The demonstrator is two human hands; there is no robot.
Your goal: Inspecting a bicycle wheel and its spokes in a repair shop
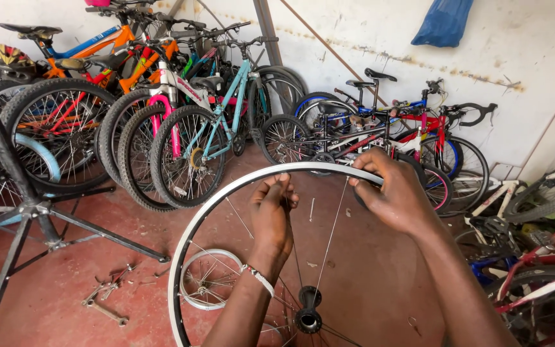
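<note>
Wheel rim (226, 193) cut off below

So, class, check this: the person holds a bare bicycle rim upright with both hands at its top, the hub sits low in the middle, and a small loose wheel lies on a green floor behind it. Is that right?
One detail is wrong: the floor is red, not green, as the head view shows. The rest stands: the left hand and right hand are at the top of the bicycle rim, the hub sits low, and the small loose wheel lies behind it.
</note>
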